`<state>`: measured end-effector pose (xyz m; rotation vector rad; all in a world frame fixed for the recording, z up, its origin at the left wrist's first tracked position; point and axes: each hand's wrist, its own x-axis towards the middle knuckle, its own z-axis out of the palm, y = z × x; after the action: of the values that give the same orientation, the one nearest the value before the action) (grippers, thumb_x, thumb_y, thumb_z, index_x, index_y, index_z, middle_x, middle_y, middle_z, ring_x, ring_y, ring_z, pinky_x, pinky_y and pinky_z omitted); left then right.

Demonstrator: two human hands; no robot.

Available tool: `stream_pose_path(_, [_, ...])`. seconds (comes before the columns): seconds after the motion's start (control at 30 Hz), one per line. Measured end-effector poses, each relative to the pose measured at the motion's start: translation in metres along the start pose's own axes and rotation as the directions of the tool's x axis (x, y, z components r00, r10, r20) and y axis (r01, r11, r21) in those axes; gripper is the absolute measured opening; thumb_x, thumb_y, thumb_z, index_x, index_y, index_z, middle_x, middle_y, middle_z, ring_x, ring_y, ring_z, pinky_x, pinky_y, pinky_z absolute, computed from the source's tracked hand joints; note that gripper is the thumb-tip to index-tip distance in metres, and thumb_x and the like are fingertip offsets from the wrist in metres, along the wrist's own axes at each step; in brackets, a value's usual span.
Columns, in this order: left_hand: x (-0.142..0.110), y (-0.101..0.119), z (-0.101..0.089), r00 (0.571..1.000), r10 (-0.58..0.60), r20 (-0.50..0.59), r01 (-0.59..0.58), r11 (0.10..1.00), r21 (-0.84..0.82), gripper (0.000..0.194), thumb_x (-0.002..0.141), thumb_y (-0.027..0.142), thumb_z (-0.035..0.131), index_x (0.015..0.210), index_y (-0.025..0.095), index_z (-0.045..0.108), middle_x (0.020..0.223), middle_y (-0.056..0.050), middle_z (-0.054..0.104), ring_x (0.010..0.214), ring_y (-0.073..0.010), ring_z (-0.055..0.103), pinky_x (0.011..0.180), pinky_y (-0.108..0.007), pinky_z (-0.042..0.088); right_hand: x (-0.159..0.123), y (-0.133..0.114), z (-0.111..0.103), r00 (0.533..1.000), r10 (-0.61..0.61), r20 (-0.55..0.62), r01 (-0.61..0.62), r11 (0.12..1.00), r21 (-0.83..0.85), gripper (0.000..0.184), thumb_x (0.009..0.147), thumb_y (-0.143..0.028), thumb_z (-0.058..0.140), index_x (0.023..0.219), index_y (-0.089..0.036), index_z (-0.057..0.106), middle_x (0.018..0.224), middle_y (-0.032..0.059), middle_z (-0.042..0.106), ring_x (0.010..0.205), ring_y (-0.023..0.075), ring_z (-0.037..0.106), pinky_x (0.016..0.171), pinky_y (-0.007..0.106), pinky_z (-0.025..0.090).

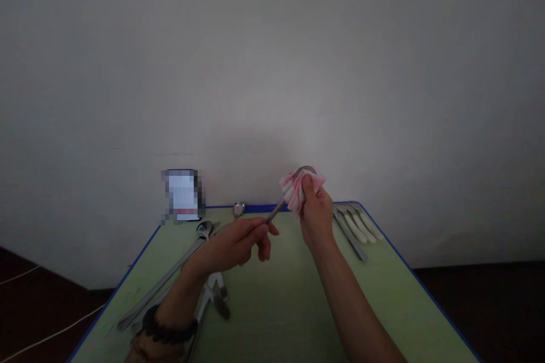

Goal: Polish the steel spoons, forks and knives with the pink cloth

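Note:
My left hand (236, 244) pinches the handle end of a metal spoon (276, 211), held tilted up to the right above the table. My right hand (317, 218) is closed on a pink and white cloth (294, 191), with the thumb pressing it against the spoon's head. The cloth wraps that end, so only a rounded rim shows above it. Beneath and beside my left forearm lie several pieces of metal cutlery, among them a long-handled spoon (205, 229) and a knife (221, 307), partly hidden by the arm.
The green table (276, 306) with a blue edge stands against a pale wall (272, 68). Forks with white handles (357, 227) and a metal-handled piece (351, 238) lie at the right. Another spoon (239, 208) is at the back edge, near a blurred phone (183, 193) propped up.

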<state>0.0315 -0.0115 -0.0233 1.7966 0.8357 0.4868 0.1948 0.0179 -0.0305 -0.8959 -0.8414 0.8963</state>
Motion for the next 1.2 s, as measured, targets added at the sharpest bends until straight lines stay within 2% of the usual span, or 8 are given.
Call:
stream_pose_path(0.17, [0.006,-0.004,0.001,0.994,0.006,-0.107,-0.006,1.000,0.009,0.039,0.091,0.046,0.031,0.090,0.014,0.054,0.061,0.001,0.059,0.039,-0.0062,0.041,0.034,-0.016,0.029,-0.004,-0.003,0.007,0.981,0.096,0.169,-0.084,0.993,-0.078,0.043,0.075,-0.056,0.057,0.074,-0.013,0.064,0.059,0.0017,0.061,0.048,0.0103,0.046,0.046,0.023,0.035])
stream_pose_path(0.33, [0.009,-0.011,0.002,0.999,0.005,-0.045,-0.009,0.997,-0.072,0.040,0.089,0.048,0.034,0.089,0.014,0.054,0.060,0.000,0.059,0.044,-0.0084,0.052,0.035,-0.015,0.031,-0.001,-0.012,0.001,0.990,0.048,0.135,-0.047,0.999,-0.017,0.044,0.075,-0.057,0.056,0.080,-0.014,0.066,0.071,0.0055,0.067,0.057,0.0141,0.056,0.051,0.024,0.040])
stream_pose_path(0.47, [0.009,-0.017,0.002,1.000,-0.003,-0.017,0.001,0.998,-0.066,0.038,0.091,0.047,0.035,0.085,0.014,0.054,0.059,0.002,0.059,0.042,-0.0072,0.053,0.037,-0.015,0.031,-0.006,-0.011,0.001,0.952,0.120,0.280,-0.076,0.983,-0.166,0.046,0.074,-0.059,0.055,0.078,-0.014,0.067,0.063,0.0042,0.065,0.055,0.0149,0.055,0.049,0.025,0.040])
stream_pose_path(0.6, [0.004,-0.014,-0.004,0.999,-0.011,-0.048,0.010,1.000,-0.021,0.041,0.091,0.048,0.033,0.088,0.014,0.055,0.058,0.001,0.060,0.046,-0.0093,0.054,0.038,-0.016,0.036,-0.009,-0.010,0.003,0.932,0.095,0.351,-0.005,0.969,-0.248,0.044,0.076,-0.057,0.055,0.076,-0.015,0.067,0.061,0.0025,0.064,0.055,0.0147,0.054,0.052,0.025,0.041])
stream_pose_path(0.7, [-0.005,-0.008,-0.011,0.994,-0.101,-0.034,0.104,0.990,0.099,0.043,0.090,0.048,0.033,0.090,0.013,0.058,0.081,-0.008,0.067,0.066,-0.0150,0.062,0.044,-0.020,0.046,-0.007,-0.013,0.000,0.928,0.022,0.373,0.099,0.948,-0.302,0.039,0.080,-0.051,0.052,0.076,-0.015,0.066,0.064,0.0022,0.064,0.055,0.0139,0.053,0.053,0.025,0.041])
stream_pose_path(0.83, [-0.013,-0.003,-0.020,0.970,-0.206,-0.133,0.231,0.950,0.213,0.045,0.089,0.050,0.031,0.085,0.014,0.058,0.084,-0.009,0.065,0.068,-0.0172,0.063,0.046,-0.022,0.048,-0.003,-0.022,-0.010,0.820,0.030,0.572,0.280,0.851,-0.445,0.028,0.083,-0.040,0.052,0.071,-0.017,0.063,0.063,0.0005,0.063,0.053,0.0124,0.051,0.051,0.023,0.038])
stream_pose_path(1.03, [-0.017,0.004,-0.027,0.907,-0.124,-0.403,0.233,0.944,0.235,0.061,0.089,0.059,0.019,0.070,0.015,0.057,0.055,-0.001,0.058,0.048,-0.0140,0.055,0.047,-0.024,0.041,-0.008,-0.024,-0.010,0.604,0.171,0.778,0.524,0.651,-0.549,0.019,0.083,-0.029,0.053,0.070,-0.019,0.062,0.063,0.0004,0.064,0.055,0.0134,0.051,0.054,0.023,0.035])
stream_pose_path(1.2, [-0.019,0.008,-0.027,0.924,-0.212,-0.320,0.311,0.902,0.300,0.065,0.088,0.060,0.020,0.054,0.016,0.055,0.045,0.002,0.047,0.045,-0.0132,0.047,0.050,-0.025,0.035,-0.025,-0.022,0.007,0.494,0.285,0.822,0.641,0.520,-0.565,0.018,0.087,-0.027,0.048,0.083,-0.019,0.063,0.087,0.0064,0.069,0.075,0.0173,0.059,0.068,0.026,0.039])
